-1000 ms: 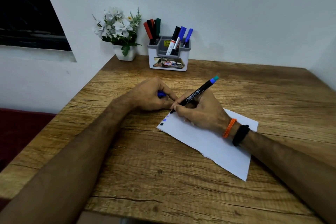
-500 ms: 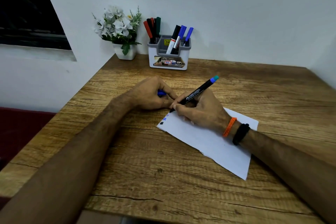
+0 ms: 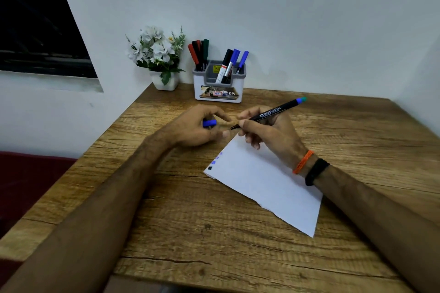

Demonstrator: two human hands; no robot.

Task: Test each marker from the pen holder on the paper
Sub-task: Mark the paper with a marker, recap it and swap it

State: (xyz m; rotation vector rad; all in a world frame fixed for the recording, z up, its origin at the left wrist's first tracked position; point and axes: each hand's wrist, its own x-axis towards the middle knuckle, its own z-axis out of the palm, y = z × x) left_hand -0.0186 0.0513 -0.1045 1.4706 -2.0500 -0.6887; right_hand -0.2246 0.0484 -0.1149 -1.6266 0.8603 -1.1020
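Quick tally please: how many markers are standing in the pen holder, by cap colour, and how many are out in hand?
In the pen holder:
red marker: 1 (a second may be hidden in the cluster)
black markers: 2
green marker: 1
blue markers: 2
Out: uncapped marker in the right hand: 1; its blue cap is in the left hand
Total: 7 markers

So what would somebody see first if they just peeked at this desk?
Probably the two hands in the middle: the right hand holds a black marker lifted just above the white paper, and the left hand holds its blue cap. Next, the pen holder full of markers by the wall, with white flowers to its left.
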